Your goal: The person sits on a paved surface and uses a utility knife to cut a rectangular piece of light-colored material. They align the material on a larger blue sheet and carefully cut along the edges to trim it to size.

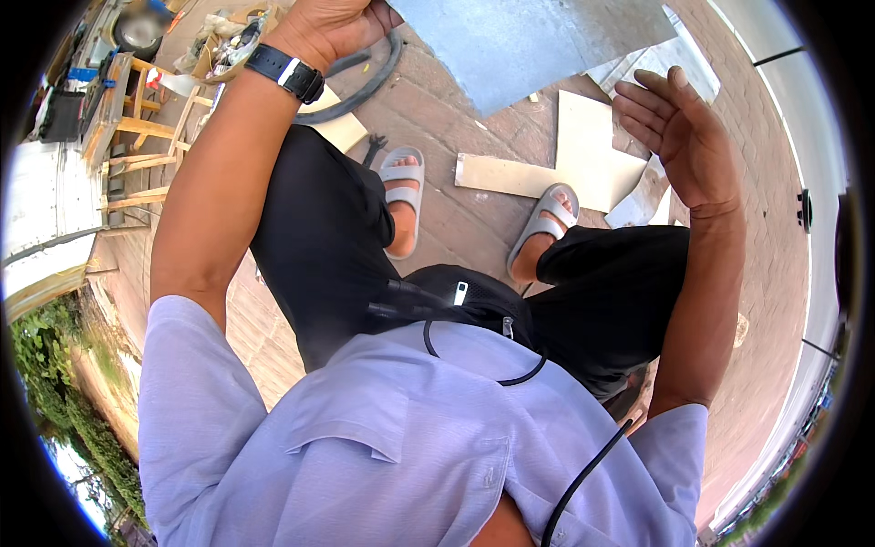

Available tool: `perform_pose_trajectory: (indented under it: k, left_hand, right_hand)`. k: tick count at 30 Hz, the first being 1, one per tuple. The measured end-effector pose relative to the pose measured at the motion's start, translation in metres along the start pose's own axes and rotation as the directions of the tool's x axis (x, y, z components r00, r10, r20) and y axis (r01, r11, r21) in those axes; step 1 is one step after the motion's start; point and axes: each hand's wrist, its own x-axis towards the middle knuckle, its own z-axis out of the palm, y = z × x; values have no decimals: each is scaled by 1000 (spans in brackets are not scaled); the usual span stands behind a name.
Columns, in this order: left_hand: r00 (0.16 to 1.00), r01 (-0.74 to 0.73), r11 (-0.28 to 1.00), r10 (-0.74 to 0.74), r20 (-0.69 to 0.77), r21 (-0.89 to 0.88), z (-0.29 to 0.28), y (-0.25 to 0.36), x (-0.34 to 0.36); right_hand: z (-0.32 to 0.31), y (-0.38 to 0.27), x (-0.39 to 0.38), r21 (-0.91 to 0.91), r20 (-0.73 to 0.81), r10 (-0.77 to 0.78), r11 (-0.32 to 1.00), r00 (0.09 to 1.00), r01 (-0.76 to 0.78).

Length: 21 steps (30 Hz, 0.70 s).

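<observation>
A flat sheet of grey-blue metal (538, 50) spreads across the top of the view, its upper part cut off by the frame. My left hand (333, 27), with a dark watch on the wrist, pinches the sheet near its left corner; some fingertips are hidden or out of frame. To the right of the sheet, my right hand (679, 137) is raised with palm showing and fingers stretched out. It holds nothing and looks apart from the sheet. Below lie a pale flat board (583, 150) and a bent scrap of sheet metal (641, 193) on the paving.
A black hose (378, 87) curves over another pale board (342, 128) near my left foot. At the left stand wooden frames (150, 128) and a cardboard box (223, 59) of mixed items. More pale sheet pieces (679, 59) lie beyond my right hand. Brick paving (437, 109) surrounds my sandals.
</observation>
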Motion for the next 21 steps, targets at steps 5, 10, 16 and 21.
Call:
perform_pose_trajectory:
  k: [5,10,16,21]
  left_hand:
    - [998,32,992,-24,63,-123,3,-3,-2]
    - [990,54,979,-26,140,-198,6,1,0]
    - [980,153,953,-180,83,260,-76,23,-8]
    - [917,370,803,-235,-322,467,-231,-32,-42]
  right_hand:
    - [47,-2,16,298,82,-144,948,986,113]
    - [46,-11,33,422,-20,-182,890,983,174]
    - [38,-22,40,324,-248,-168,914,954,245]
    - [8,-41,35,145,-322,-134,971,937,189]
